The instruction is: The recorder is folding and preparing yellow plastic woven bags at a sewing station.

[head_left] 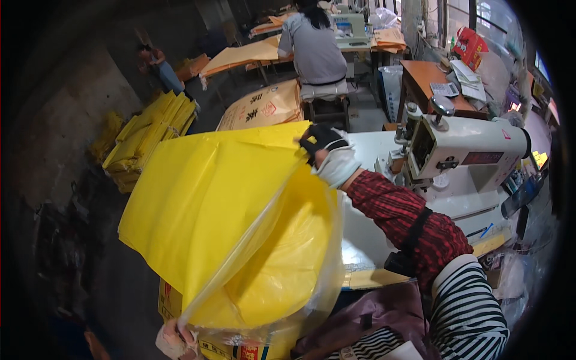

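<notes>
A large yellow bag point(198, 186) with a clear plastic liner point(333, 252) spreads before me, its mouth gaping toward my body. My right hand point(327, 150), in a dark glove with a white cuff, pinches the bag's far right corner beside the sewing machine. Low at the left, my left hand point(178, 337) grips the near edge of the bag and liner; its fingers are partly hidden. The white sewing machine point(465, 147) stands on its pale table point(366, 240) to the right of the bag.
Stacked yellow bags point(150, 129) lie at the far left. A printed brown paper bag point(264, 108) is beyond my work. Another person point(315, 48) sits at a far sewing table. A wooden desk point(420, 81) bears a calculator point(444, 89) and papers.
</notes>
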The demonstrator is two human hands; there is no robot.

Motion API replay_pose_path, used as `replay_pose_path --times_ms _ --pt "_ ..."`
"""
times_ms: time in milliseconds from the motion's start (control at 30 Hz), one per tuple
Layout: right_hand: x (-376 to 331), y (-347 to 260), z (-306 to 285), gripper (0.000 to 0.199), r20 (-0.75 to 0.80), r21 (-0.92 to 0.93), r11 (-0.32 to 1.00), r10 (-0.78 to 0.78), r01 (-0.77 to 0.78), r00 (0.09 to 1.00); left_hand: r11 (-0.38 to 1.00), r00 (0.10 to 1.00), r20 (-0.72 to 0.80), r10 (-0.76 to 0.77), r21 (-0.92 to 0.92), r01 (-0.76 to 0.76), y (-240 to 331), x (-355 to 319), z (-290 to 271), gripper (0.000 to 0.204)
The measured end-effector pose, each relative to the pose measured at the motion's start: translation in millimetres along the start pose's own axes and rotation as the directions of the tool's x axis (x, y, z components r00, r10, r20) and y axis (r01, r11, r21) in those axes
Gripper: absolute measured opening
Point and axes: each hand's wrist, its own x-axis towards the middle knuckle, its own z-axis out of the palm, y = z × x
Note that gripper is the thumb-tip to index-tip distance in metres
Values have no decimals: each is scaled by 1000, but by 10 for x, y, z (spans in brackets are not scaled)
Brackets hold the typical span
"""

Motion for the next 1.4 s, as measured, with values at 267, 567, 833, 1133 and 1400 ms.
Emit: replay_pose_path --times_ms 267,567,833,1133,1400 --pt "-101 -527 120 23 300 -78 995 -37 63 953 750 966 -197 168 662 4 -217 150 -794 18" --pt "-1081 -813 -625 21 434 -156 988 77 -10 897 894 996 48 -74 -439 87 1216 34 945 37" --pt "-2381 -1312 -40 25 544 64 998 -25 -11 839 914 976 86 -200 -344 217 780 -285 857 36" --pt "-2788 -336 -742 27 398 -142 979 193 -147 897 910 962 113 -250 -311 274 658 -425 856 36" --pt "-2997 -812 -834 21 380 -11 990 135 -141 915 906 957 46 -288 -311 288 445 -590 724 37"
